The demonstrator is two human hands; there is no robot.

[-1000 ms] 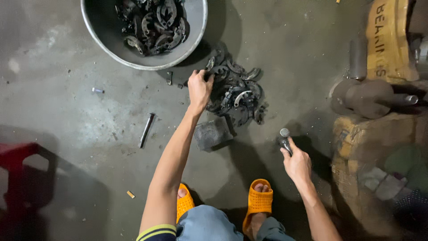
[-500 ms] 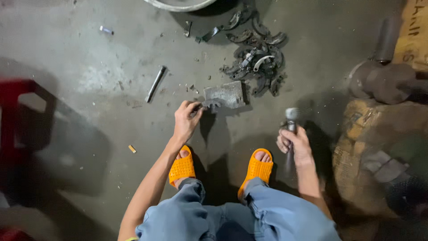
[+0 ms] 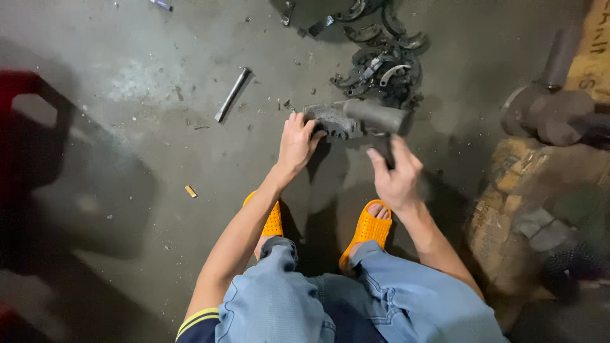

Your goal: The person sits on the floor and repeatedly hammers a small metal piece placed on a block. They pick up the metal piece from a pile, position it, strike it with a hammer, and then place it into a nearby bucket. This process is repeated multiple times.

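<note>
- Nearest the camera: blue denim jeans and a pair of orange perforated rubber sandals, planted on the grey concrete floor.
- Right hand: closed around the dark handle of a grey metal hammer. The hammer head is blurred; its long axis runs roughly left to right, directly above the workpiece.
- Left hand: fingers curled over the left end of a dark curved metal brake shoe, pinning it against the floor.
- Brake shoe: lies on the floor just ahead of the sandals, long axis left to right, between both hands.
- Right side: worn brown cardboard boxes, rectangular, stacked beside a rusty round metal part.
- Left of the hands: a small tan stub and, farther off, a grey steel rod lying diagonally.
- Farthest: a loose pile of dark curved brake shoes on the floor, just beyond the workpiece.
- Far right corner: a yellow package with dark lettering, partly cut off.
</note>
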